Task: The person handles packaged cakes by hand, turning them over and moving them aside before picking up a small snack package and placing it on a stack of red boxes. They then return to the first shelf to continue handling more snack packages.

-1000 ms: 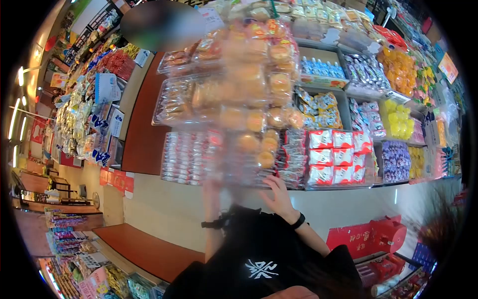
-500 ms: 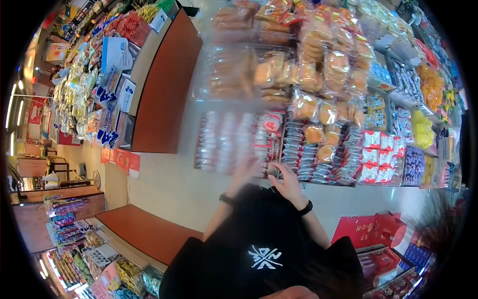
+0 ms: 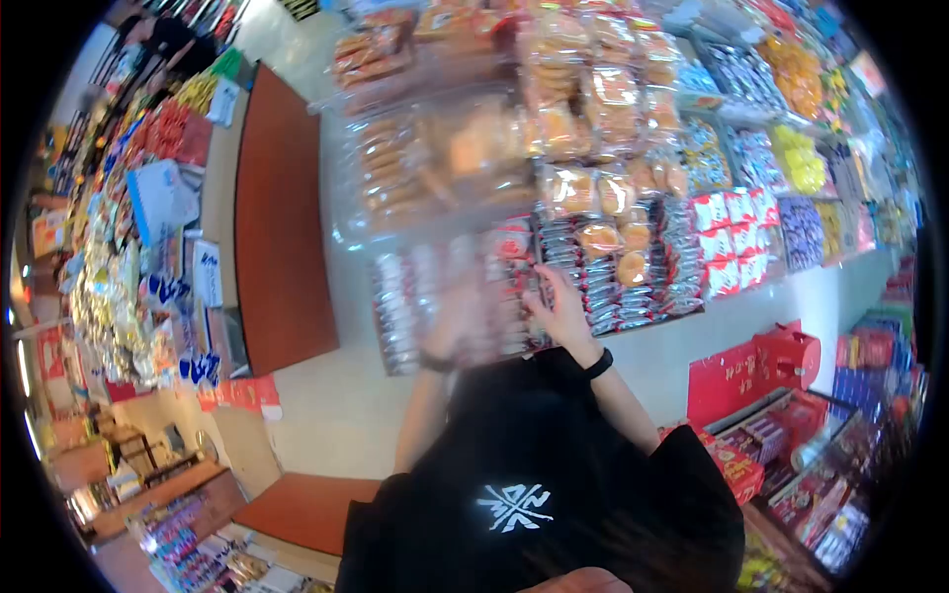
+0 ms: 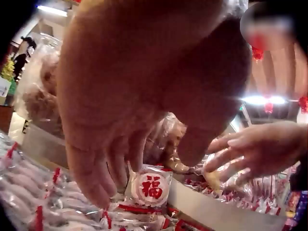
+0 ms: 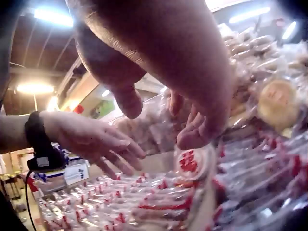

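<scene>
Two bare hands work over a pale-walled box [image 4: 211, 207] packed with rows of white, clear-wrapped packets [image 4: 29, 185] with red markings. The step in hand appears to be arranging or sorting them. Near the box's far right corner, a round, clear-wrapped packet with a red character [image 4: 151, 188] lies face up on the rows.

The left hand [image 3: 460, 316], blurred, is over the rows with its fingers extended downward, its grip open. The right hand [image 3: 561, 311] is by the box's right edge, its grip also open, fingers loosely bent; whether either touches a packet, I cannot tell. A next move would call for light fingertips, as the wrappers sit close together.

Just right is a box [image 3: 647, 323] of dark red and silver packets, with round golden cakes in clear wrap [image 3: 569, 193] on top. Beyond the white packets are bagged brown biscuits [image 3: 390, 183].
</scene>
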A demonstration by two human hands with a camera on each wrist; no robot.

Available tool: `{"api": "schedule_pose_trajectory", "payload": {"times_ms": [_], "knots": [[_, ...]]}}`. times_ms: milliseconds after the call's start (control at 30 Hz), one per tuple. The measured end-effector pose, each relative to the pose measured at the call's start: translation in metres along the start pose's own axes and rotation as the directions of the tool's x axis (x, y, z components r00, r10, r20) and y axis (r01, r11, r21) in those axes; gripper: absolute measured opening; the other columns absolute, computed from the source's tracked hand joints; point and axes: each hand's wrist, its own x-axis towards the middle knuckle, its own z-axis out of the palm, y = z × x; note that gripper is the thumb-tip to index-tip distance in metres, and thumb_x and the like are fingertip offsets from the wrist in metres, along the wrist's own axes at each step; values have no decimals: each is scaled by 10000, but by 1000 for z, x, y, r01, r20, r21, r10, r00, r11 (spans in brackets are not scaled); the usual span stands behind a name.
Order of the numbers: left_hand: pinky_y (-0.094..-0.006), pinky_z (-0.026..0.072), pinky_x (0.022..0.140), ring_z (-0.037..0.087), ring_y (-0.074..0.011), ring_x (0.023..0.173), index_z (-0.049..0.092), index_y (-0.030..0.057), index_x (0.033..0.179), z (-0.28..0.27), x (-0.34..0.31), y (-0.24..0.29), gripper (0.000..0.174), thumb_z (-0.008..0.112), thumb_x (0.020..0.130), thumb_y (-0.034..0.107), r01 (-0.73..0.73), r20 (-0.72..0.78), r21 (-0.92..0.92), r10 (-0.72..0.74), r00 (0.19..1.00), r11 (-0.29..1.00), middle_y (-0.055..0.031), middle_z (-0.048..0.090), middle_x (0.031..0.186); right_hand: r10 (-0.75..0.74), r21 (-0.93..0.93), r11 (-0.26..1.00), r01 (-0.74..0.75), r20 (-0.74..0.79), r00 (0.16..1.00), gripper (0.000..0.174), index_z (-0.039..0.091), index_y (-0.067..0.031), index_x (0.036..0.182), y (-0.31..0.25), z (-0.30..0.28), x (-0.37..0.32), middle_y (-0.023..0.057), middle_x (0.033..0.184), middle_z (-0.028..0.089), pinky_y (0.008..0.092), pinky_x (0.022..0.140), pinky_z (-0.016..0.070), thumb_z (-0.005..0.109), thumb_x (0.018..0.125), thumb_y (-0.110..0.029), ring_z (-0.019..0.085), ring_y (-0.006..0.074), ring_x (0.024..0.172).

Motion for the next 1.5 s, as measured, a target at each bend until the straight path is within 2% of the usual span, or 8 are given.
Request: {"api": "schedule_pose_trajectory", "payload": {"times_ms": [200, 367, 467, 600, 700, 1000, 1400, 1500], "knots": [[-330, 534, 847, 635, -211, 1048, 530, 39, 1308, 37, 21, 38, 451, 676, 920, 218, -35, -106, -393, -8, 994, 919, -127, 634, 1175, 41, -188, 977, -100, -293, 955, 379, 602, -29, 1177, 48, -76, -5, 133, 1144, 579, 380, 878, 471, 723, 825, -100, 572, 289, 1019], [-307, 525, 834, 645, -175, 983, 518, 33, 1323, 90, 22, 26, 478, 677, 924, 243, -96, 153, -127, 115, 982, 987, -106, 659, 1074, 110, -406, 867, -289, -409, 906, 513, 541, -45, 1264, 74, -109, -17, 199, 1326, 468, 471, 1042, 377, 743, 797, -113, 429, 393, 1226], [-301, 523, 841, 640, -172, 998, 506, 18, 1326, 77, 34, 75, 471, 670, 928, 209, 24, 315, -68, -1, 949, 997, -104, 646, 1101, 146, -404, 869, -286, -343, 928, 766, 383, -35, 1409, 99, -107, -16, 257, 1363, 416, 490, 1046, 369, 778, 762, -139, 409, 431, 1239], [-328, 534, 843, 647, -191, 1008, 498, 17, 1328, 129, 49, 45, 489, 687, 900, 156, -101, 115, -331, 146, 983, 938, -113, 642, 1109, 184, -449, 838, -310, -302, 935, 974, 289, -17, 1462, 98, -113, -4, 268, 1300, 453, 488, 1002, 395, 849, 679, -165, 442, 432, 1174], [-363, 540, 845, 664, -233, 982, 486, 6, 1326, 147, 68, 43, 517, 698, 886, 176, -98, 41, -302, 116, 992, 948, -138, 648, 1111, 335, -395, 820, -415, -258, 906, 1004, 323, -25, 1447, 92, -123, 9, 237, 1202, 503, 489, 948, 411, 882, 625, -167, 470, 416, 1084], [-399, 537, 784, 682, -280, 854, 551, -19, 1222, 156, 112, 69, 450, 701, 895, 252, 160, 8, -280, -164, 986, 947, -168, 678, 946, 157, -387, 881, -274, -306, 939, 886, 419, -24, 1325, 102, -136, 37, 218, 1193, 486, 471, 965, 408, 888, 578, -113, 464, 406, 1090], [-397, 471, 950, 576, -308, 1128, 529, -22, 1285, 149, 92, 54, 471, 677, 906, 216, 71, -43, -304, -88, 995, 950, -209, 590, 1217, 266, -204, 928, -312, -221, 938, 1304, 83, 51, 1503, 112, -133, 51, 292, 1363, 360, 502, 1085, 328, 941, 547, -175, 369, 457, 1259], [-278, 519, 719, 645, -121, 899, 522, 1, 1214, 128, 57, 45, 350, 664, 935, 159, 134, -64, -107, -142, 988, 985, -111, 668, 1073, 233, -207, 941, -268, -175, 956, 1247, 89, 47, 1505, 128, -130, 53, 306, 1396, 329, 540, 1095, 294, 914, 591, -154, 354, 467, 1272]]}}
